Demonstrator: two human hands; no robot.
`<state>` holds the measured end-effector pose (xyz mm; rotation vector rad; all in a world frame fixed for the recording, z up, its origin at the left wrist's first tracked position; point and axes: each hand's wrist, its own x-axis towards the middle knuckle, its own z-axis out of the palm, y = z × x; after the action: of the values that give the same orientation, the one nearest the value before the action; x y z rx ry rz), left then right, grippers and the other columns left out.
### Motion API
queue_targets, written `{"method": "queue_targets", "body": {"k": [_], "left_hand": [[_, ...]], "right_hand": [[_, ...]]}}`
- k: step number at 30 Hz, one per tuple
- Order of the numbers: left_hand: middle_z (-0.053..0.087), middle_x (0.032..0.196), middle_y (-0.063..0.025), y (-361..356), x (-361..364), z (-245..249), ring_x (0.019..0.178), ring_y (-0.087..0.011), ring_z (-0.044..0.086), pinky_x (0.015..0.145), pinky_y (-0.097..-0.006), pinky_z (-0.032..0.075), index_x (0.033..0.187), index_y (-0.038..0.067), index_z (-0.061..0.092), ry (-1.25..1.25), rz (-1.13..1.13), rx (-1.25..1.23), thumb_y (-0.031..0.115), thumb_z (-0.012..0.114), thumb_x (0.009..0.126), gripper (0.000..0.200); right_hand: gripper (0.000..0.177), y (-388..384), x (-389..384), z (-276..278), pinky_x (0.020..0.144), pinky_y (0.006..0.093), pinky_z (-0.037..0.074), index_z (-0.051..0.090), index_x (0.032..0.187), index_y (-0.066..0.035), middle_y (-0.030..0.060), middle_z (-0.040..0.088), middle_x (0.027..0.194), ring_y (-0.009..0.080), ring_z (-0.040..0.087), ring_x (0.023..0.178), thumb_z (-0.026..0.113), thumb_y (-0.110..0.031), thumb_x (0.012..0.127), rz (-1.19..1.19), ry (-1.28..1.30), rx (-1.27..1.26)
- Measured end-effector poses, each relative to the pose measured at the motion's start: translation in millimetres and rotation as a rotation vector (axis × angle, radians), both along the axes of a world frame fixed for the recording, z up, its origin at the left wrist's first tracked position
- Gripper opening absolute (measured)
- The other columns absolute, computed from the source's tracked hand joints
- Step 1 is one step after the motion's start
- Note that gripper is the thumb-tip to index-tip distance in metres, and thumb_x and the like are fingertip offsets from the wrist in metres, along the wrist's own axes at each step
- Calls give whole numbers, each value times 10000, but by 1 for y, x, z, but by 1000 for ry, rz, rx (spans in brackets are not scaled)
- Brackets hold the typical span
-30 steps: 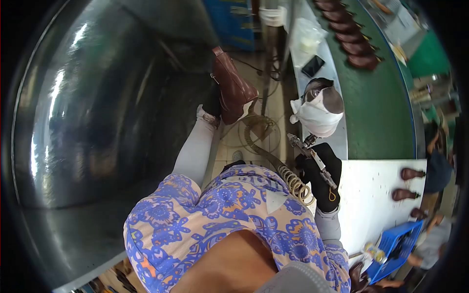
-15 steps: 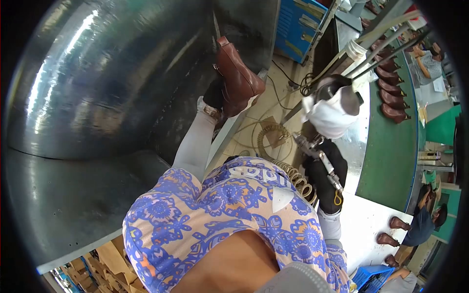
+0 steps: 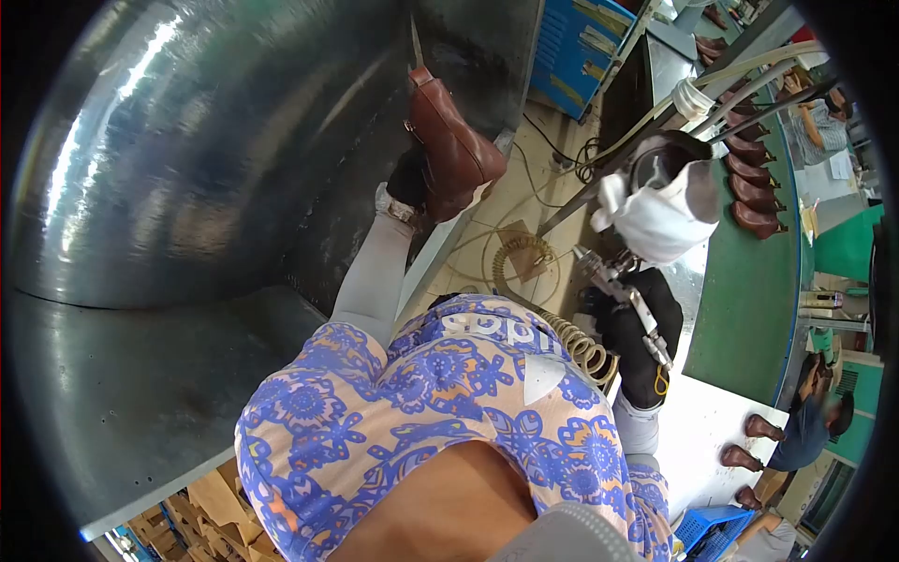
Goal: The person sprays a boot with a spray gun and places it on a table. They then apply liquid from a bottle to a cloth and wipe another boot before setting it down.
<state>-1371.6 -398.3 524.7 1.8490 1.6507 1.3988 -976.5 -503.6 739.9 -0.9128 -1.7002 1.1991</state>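
My left hand [image 3: 406, 180], in a black glove, is closed on a brown leather boot [image 3: 451, 140], its heel tab pointing up, in front of the dark metal booth. On the right, my right hand [image 3: 646, 328], also black-gloved, is wrapped round a metal spray gun [image 3: 629, 304] with a yellow loop at its lower end. A white cloth [image 3: 663, 220] covers the cup above the gun. The nozzle points up and left, apart from the boot.
The dark metal booth [image 3: 178, 187] fills the left. A coiled hose [image 3: 581, 348] runs beside my body. Several brown shoes [image 3: 752, 192] line the green bench [image 3: 740, 309]. A blue basket [image 3: 714, 532] stands at the lower right. Co-workers sit beyond the bench.
My right hand has moved slightly right with the spray gun and its cloth-covered cup. The boot in my left hand has shifted a little left and up.
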Motion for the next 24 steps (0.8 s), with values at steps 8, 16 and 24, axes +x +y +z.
{"method": "queue_targets", "body": {"k": [8,16,24], "left_hand": [[551,783,-3,-16,28,12,801,-145,565,712,-305,434,1021,170,585,-1050,-501,18,236,652,777,261],[645,771,-42,-14,5,0,803,-144,615,695,-335,474,986,73,617,470,-23,-1,201,631,792,233],[622,924,-67,-85,155,194,844,-110,593,710,-229,459,1090,48,576,-1164,-419,284,120,624,868,239]], "right_hand": [[197,-15,1,11,550,263,429,535,845,-23,88,603,672,161,594,579,648,-11,684,6,-21,-74],[160,-25,5,18,559,257,413,532,829,-9,76,596,676,145,557,572,618,-27,695,16,-67,-25],[480,-6,-5,-34,632,235,466,550,1137,-6,97,663,917,127,609,742,616,-380,844,113,426,-340]]}}
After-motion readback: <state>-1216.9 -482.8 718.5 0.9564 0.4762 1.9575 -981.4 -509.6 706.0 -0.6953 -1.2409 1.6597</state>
